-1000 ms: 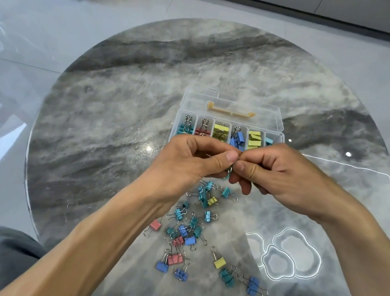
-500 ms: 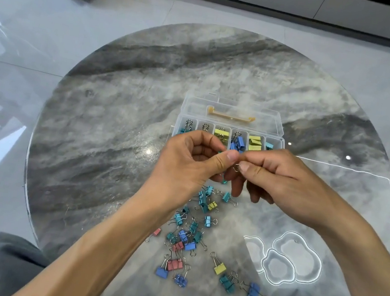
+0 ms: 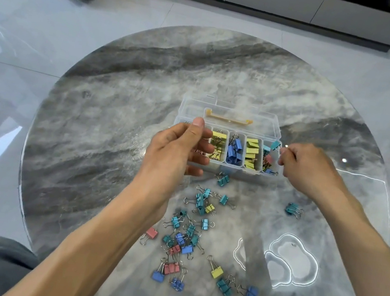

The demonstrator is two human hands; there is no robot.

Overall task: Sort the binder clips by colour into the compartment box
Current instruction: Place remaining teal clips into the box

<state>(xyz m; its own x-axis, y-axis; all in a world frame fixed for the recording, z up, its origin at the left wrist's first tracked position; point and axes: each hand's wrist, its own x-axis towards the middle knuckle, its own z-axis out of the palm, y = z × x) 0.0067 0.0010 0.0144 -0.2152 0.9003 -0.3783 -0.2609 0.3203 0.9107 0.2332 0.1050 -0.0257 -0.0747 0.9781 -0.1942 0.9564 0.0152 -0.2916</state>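
Right hand [image 3: 311, 169] pinches teal clip [image 3: 275, 145] by its wire over the compartment box [image 3: 230, 117] rightmost cell, ready to drop; left hand [image 3: 176, 147] hovers loosely curled, apparently empty.

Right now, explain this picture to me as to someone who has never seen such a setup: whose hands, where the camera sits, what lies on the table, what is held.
There is no machine here. A person wears a camera on the head, so the one view looks down on their own arms. The left hand hovers over the left end of a clear compartment box; whether it holds anything cannot be told. The right hand pinches a teal binder clip by its wire handle above the box's right end. The box stands open on a round marble table and already contains yellow and blue clips. Loose clips, teal, blue, pink and yellow, lie scattered nearer the person.
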